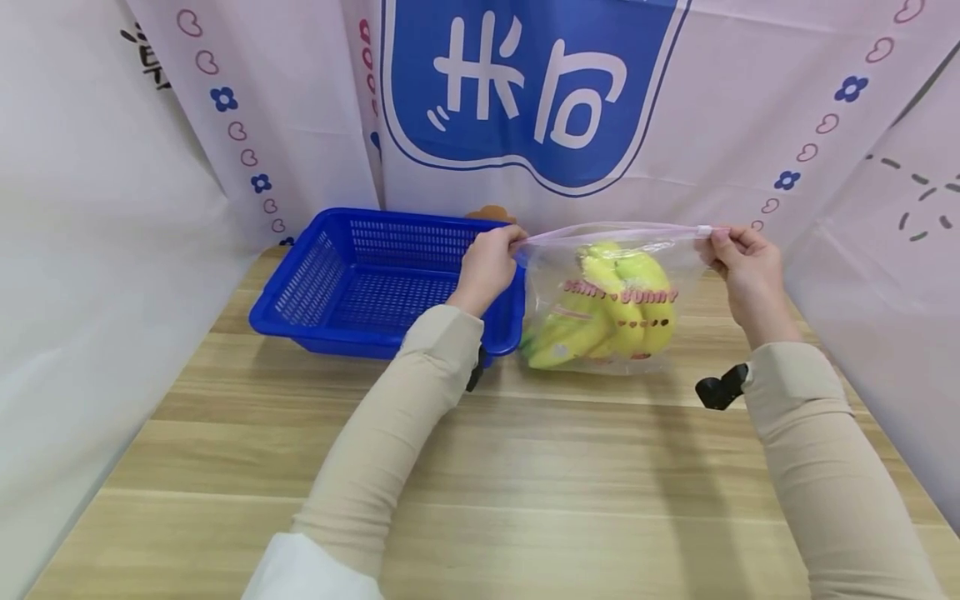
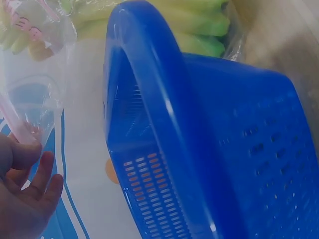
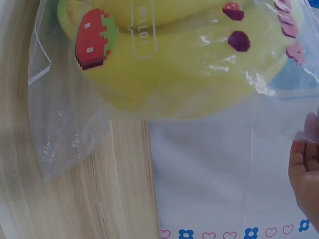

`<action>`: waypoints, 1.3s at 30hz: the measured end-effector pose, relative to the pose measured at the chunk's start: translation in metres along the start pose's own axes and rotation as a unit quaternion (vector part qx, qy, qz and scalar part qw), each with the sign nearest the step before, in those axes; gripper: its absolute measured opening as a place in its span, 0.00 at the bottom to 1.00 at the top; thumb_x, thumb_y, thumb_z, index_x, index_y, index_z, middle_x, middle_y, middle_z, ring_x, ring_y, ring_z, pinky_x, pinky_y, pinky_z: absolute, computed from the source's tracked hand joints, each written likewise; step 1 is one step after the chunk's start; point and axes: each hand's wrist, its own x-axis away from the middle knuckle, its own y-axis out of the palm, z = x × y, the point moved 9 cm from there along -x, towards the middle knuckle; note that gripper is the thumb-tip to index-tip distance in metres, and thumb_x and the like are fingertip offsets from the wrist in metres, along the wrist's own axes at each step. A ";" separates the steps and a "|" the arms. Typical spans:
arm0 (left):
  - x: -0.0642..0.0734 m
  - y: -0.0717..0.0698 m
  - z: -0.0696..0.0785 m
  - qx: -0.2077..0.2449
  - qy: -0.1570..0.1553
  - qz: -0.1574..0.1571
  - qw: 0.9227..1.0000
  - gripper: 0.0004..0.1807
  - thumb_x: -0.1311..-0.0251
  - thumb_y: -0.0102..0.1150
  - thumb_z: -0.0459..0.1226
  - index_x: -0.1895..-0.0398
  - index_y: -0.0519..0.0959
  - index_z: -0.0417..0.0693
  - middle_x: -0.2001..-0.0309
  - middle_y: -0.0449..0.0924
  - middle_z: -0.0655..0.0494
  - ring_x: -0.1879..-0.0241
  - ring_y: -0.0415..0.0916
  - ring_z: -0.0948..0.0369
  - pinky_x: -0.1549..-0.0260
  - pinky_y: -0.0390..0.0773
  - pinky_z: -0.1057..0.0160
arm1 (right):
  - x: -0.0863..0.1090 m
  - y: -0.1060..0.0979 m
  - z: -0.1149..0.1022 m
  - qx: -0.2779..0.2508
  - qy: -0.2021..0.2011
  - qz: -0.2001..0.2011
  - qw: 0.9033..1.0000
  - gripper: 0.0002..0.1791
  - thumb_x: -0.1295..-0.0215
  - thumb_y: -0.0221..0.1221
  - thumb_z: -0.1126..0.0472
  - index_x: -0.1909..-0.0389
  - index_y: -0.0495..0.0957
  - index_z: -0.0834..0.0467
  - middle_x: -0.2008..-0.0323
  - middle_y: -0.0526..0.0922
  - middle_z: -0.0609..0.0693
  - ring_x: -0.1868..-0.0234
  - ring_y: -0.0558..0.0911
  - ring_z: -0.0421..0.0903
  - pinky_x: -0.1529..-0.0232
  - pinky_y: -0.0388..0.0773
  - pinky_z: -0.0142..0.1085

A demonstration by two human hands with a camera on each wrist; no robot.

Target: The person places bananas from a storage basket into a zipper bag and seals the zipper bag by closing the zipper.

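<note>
A clear zip bag (image 1: 547,283) with printed lettering hangs upright between my two hands, its pink top edge drawn straight. Inside it lies a bunch of yellow bananas (image 1: 645,292) with greenish tips, also close up in the right wrist view as bananas (image 3: 189,74). My left hand (image 1: 486,265) pinches the bag's left top corner between thumb and fingers. At the other top corner, beside the white slider (image 1: 703,231), my right hand (image 1: 750,271) pinches the edge. The left wrist view shows the left hand (image 2: 25,174) on the pink strip.
A blue plastic basket (image 1: 352,337) with slotted walls stands left of the bag, under my left forearm. Its rim (image 2: 169,104) fills much of the left wrist view. Behind the wooden table (image 1: 525,483) hangs a white printed cloth (image 1: 697,125).
</note>
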 end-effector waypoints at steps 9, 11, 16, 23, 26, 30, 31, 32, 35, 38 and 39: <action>-0.001 -0.001 0.007 0.029 -0.016 0.009 0.999 0.22 0.40 0.49 0.26 0.43 0.77 0.48 0.45 0.80 0.51 0.45 0.78 0.53 0.46 0.77 0.54 | 0.002 0.011 0.004 -0.020 0.002 0.012 1.000 0.07 0.38 0.57 0.57 0.64 0.74 0.56 0.66 0.80 0.43 0.60 0.80 0.35 0.57 0.79 0.21; -0.001 -0.005 0.012 0.049 -0.019 0.028 0.998 0.22 0.39 0.48 0.27 0.41 0.76 0.48 0.44 0.79 0.50 0.44 0.76 0.54 0.46 0.76 0.55 | 0.003 0.014 0.003 -0.017 -0.002 0.015 1.000 0.07 0.37 0.56 0.57 0.64 0.73 0.56 0.66 0.80 0.42 0.60 0.80 0.35 0.57 0.79 0.21; 0.004 -0.017 0.035 0.101 -0.001 0.083 0.991 0.19 0.34 0.45 0.32 0.41 0.75 0.48 0.42 0.78 0.52 0.42 0.75 0.56 0.44 0.75 0.59 | 0.003 0.025 0.001 -0.040 -0.017 0.013 0.999 0.03 0.34 0.54 0.62 0.67 0.74 0.57 0.68 0.79 0.44 0.63 0.80 0.35 0.59 0.79 0.21; 0.010 -0.012 0.074 0.107 0.070 0.056 0.990 0.19 0.31 0.47 0.44 0.40 0.74 0.50 0.39 0.75 0.55 0.38 0.71 0.58 0.38 0.71 0.61 | 0.003 0.035 -0.001 -0.054 -0.039 0.009 0.998 0.04 0.35 0.55 0.65 0.70 0.74 0.57 0.70 0.80 0.45 0.66 0.81 0.35 0.60 0.79 0.21; 0.012 -0.008 0.086 0.078 0.089 0.040 0.992 0.20 0.31 0.48 0.46 0.39 0.74 0.52 0.38 0.74 0.57 0.36 0.69 0.58 0.36 0.69 0.61 | 0.004 0.040 -0.001 -0.048 -0.045 0.007 0.998 0.03 0.35 0.56 0.64 0.69 0.74 0.57 0.70 0.81 0.45 0.67 0.81 0.35 0.60 0.79 0.21; 0.014 -0.006 0.097 0.049 0.106 0.029 0.993 0.20 0.31 0.48 0.47 0.41 0.76 0.52 0.38 0.75 0.58 0.36 0.69 0.59 0.34 0.67 0.62 | 0.006 0.047 -0.003 -0.025 -0.052 0.006 0.998 0.03 0.35 0.56 0.63 0.69 0.74 0.56 0.70 0.80 0.43 0.66 0.80 0.35 0.59 0.78 0.20; 0.014 -0.005 0.099 0.046 0.107 0.025 0.993 0.20 0.31 0.48 0.46 0.41 0.76 0.52 0.38 0.75 0.58 0.36 0.68 0.60 0.34 0.66 0.62 | 0.006 0.048 -0.003 -0.016 -0.054 0.006 0.998 0.03 0.35 0.56 0.63 0.68 0.74 0.56 0.69 0.80 0.43 0.66 0.80 0.35 0.59 0.78 0.20; 0.014 -0.005 0.102 0.044 0.109 0.021 0.993 0.20 0.31 0.48 0.46 0.41 0.76 0.51 0.38 0.75 0.58 0.36 0.68 0.60 0.34 0.66 0.62 | 0.007 0.050 -0.003 -0.007 -0.057 0.006 0.998 0.03 0.35 0.57 0.62 0.68 0.75 0.55 0.69 0.80 0.43 0.65 0.79 0.35 0.58 0.78 0.20; 0.013 -0.002 0.109 0.022 0.114 0.012 0.993 0.20 0.32 0.49 0.47 0.41 0.76 0.52 0.38 0.75 0.59 0.35 0.67 0.61 0.33 0.64 0.63 | 0.009 0.055 -0.004 -0.004 -0.068 -0.001 0.998 0.03 0.35 0.57 0.63 0.69 0.76 0.55 0.69 0.80 0.43 0.65 0.79 0.35 0.58 0.78 0.20; 0.013 0.003 0.117 -0.011 0.129 0.002 0.992 0.21 0.33 0.52 0.49 0.40 0.76 0.53 0.38 0.75 0.60 0.34 0.66 0.62 0.31 0.62 0.64 | 0.011 0.060 -0.005 -0.026 -0.079 -0.024 0.996 0.04 0.35 0.57 0.65 0.70 0.78 0.55 0.70 0.81 0.44 0.66 0.80 0.36 0.58 0.79 0.21; 0.013 0.005 0.120 -0.023 0.133 -0.001 0.991 0.22 0.34 0.52 0.49 0.40 0.75 0.54 0.38 0.75 0.60 0.34 0.66 0.62 0.31 0.61 0.64 | 0.012 0.062 -0.006 -0.035 -0.083 -0.032 0.995 0.05 0.35 0.57 0.66 0.71 0.78 0.56 0.70 0.81 0.44 0.67 0.80 0.36 0.59 0.79 0.21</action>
